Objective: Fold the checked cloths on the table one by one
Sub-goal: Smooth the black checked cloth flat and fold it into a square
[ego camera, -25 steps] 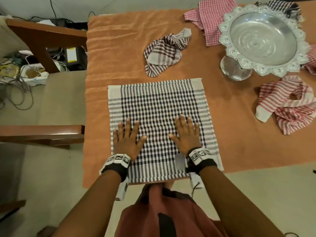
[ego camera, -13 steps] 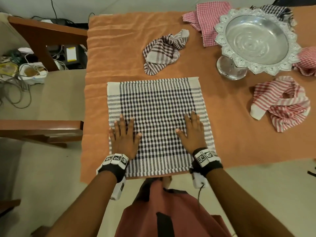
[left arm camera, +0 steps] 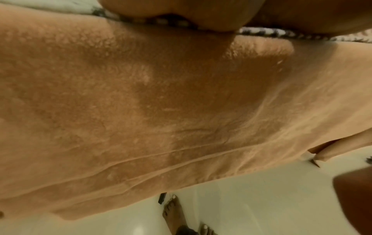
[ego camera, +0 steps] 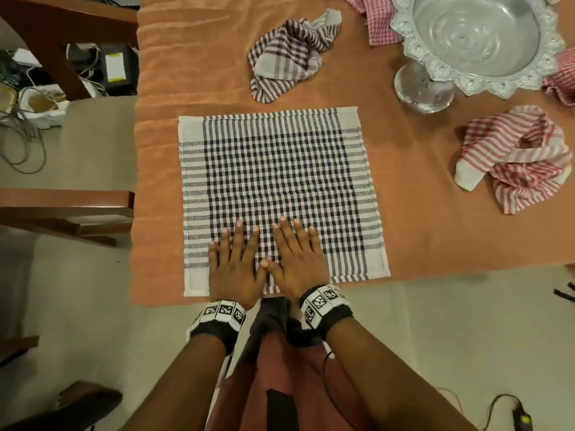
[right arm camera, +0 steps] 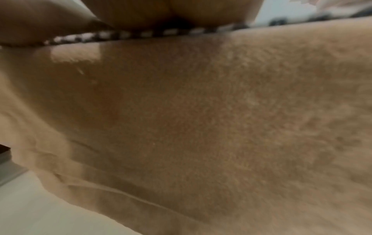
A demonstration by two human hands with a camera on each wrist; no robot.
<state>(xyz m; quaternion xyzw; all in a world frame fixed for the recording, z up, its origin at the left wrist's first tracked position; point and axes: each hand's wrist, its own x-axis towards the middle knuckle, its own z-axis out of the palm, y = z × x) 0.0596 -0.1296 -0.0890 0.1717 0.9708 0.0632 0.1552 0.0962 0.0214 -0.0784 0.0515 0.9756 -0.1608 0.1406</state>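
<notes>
A black-and-white checked cloth point(ego camera: 280, 181) lies spread flat near the front edge of the table. My left hand point(ego camera: 236, 259) and right hand point(ego camera: 297, 253) rest palm down on its near middle, side by side, fingers straight, thumbs touching. In the left wrist view only the heel of my left hand point(left arm camera: 181, 12) and a strip of the checked cloth point(left arm camera: 261, 34) show; the right wrist view shows the same cloth edge point(right arm camera: 141, 34) under my palm. A crumpled brown checked cloth point(ego camera: 289, 54) lies beyond, and a crumpled red striped cloth point(ego camera: 513, 157) at the right.
An orange towel point(ego camera: 193, 73) covers the table. A silver pedestal bowl point(ego camera: 479, 42) stands at the back right with a red checked cloth point(ego camera: 376, 17) behind it and another red cloth point(ego camera: 563, 79) at its right. A wooden chair point(ego camera: 62, 209) stands at the left.
Both hands have slid inward along the cloth from its left and right sides until they meet at the near middle. The cloth stays flat.
</notes>
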